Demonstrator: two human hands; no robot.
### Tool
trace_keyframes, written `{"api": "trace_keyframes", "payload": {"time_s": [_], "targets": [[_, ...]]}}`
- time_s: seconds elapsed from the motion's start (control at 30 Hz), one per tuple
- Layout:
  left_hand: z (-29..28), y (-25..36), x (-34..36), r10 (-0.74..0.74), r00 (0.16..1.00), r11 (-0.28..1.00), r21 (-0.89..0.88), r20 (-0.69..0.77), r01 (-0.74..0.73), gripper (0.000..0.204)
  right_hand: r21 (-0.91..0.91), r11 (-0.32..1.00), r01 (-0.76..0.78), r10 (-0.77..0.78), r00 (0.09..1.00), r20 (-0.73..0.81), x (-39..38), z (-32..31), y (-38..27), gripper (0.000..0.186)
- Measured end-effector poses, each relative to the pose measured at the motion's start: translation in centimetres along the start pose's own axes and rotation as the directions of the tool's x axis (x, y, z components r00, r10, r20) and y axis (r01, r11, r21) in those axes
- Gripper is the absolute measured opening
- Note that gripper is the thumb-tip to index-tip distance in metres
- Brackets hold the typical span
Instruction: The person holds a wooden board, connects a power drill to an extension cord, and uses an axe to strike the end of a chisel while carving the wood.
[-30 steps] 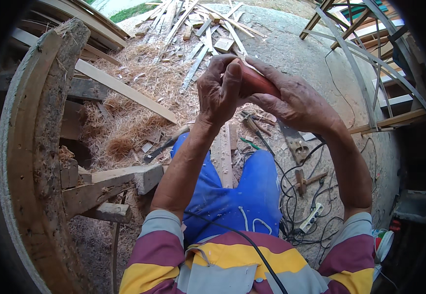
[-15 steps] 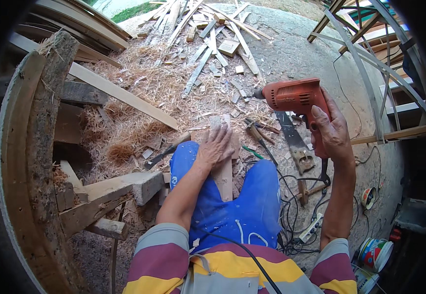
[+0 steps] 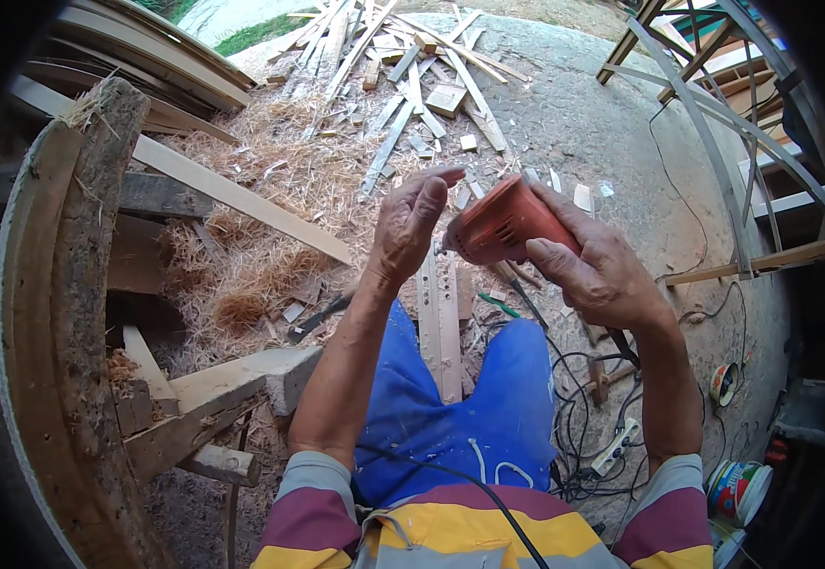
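My right hand (image 3: pixel 611 261) grips a red power drill (image 3: pixel 507 226), its front end tilted down and to the left over the work. Close to the drill's front, my left hand (image 3: pixel 410 226) is raised, fingers stretched out and holding nothing. Between my knees lie narrow wooden strips (image 3: pixel 448 327), side by side, with a row of small dark holes in them. The drill and right hand hide most of the tools on the ground beyond. A dark tool (image 3: pixel 322 318) lies beside my left knee, and something green (image 3: pixel 498 303) lies by the right knee.
Wood shavings (image 3: pixel 241 237) and scattered offcuts (image 3: pixel 422 95) cover the ground ahead. A rough timber stand (image 3: pixel 99 284) rises on the left. Black cables and a white power strip (image 3: pixel 614 448) lie at right, near a hammer (image 3: pixel 599 379) and paint bucket (image 3: pixel 740 491). A metal frame (image 3: pixel 706 123) stands far right.
My left hand has lifted off the wooden strips and risen beside the drill. The drill has come left and lower in my right hand, its front turning downward. Holes in the strips now show.
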State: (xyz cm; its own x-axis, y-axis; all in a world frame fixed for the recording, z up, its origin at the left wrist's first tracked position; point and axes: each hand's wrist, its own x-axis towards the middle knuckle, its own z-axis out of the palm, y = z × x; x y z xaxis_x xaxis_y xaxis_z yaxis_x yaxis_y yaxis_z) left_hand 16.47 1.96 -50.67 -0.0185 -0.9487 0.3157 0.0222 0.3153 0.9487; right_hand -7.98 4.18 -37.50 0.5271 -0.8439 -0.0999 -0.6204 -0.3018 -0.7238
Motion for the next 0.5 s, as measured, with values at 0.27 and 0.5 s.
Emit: {"api": "trace_keyframes", "payload": {"time_s": [0.27, 0.5], "targets": [[2.8, 1.9, 0.0, -0.085, 0.996, 0.994, -0.071, 0.022, 0.087, 0.054, -0.048, 0.994, 0.101, -0.094, 0.987, 0.132, 2.7, 1.7, -1.5, 0.063], [2.8, 1.0, 0.0, -0.063, 0.997, 0.986, -0.157, -0.047, 0.054, 0.045, -0.089, 0.990, 0.108, -0.096, 0.987, 0.126, 3.2, 2.5, -1.3, 0.062]]}}
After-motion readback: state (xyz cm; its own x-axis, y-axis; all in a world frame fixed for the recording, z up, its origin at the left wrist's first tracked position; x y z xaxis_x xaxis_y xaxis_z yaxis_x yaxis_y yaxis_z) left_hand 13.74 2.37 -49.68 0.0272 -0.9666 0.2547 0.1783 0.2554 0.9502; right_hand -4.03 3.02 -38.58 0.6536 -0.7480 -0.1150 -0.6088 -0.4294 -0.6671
